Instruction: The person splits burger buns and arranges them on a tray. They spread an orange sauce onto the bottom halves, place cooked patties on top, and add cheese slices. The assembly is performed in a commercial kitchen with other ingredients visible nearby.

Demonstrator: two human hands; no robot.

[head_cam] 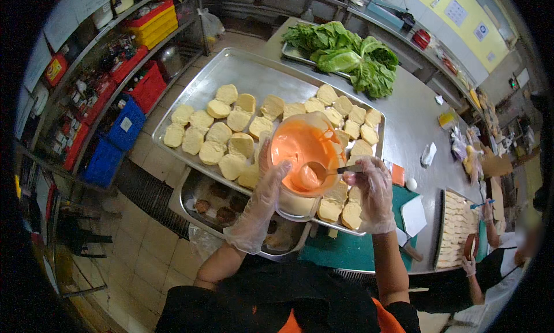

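Note:
My left hand (264, 194), in a clear plastic glove, holds a translucent plastic container (298, 205) of orange sauce (290, 138) at its left side. A metal spoon (312, 174) dips into the sauce, its dark handle gripped by my gloved right hand (373, 190). Beneath the container lies a large metal sheet tray (203, 75), bearing many halved bread buns (218, 133) set in pairs, cut faces up. The container and my hands hide some of the buns. Below the tray's near edge, a deep metal pan (190, 194) holds browned patties (225, 215).
Romaine lettuce (372, 65) lies on a tray at the back. At right are a green cutting board (333, 251), a knife (411, 248), an egg (411, 184) and another filled tray (441, 229), beside a gloved co-worker (471, 281). Shelves with red and blue crates (125, 121) stand left.

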